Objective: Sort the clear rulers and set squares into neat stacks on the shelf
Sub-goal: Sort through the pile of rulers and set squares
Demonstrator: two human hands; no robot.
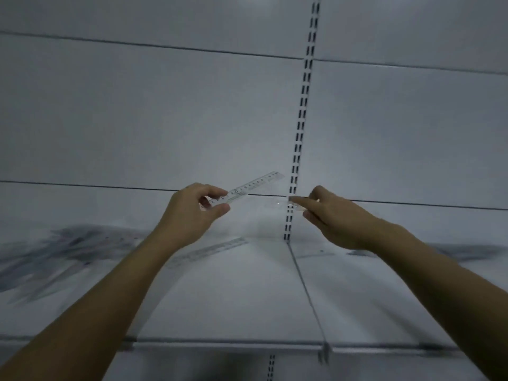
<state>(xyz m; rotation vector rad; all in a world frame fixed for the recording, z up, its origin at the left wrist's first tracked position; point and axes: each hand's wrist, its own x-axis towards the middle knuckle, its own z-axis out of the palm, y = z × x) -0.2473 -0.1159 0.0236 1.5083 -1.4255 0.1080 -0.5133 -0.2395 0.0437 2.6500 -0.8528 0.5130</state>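
Over the white shelf, a loose ruler lies flat near the middle and a blurred heap of clear pieces waits at the left. Above it the left hand pinches one end of a clear ruler between thumb and fingers. The right hand pinches a second clear piece, too blurred to name. The step likely calls for telling each piece by shape, then laying it on its matching stack with edges flush. A slotted upright runs up the back wall.
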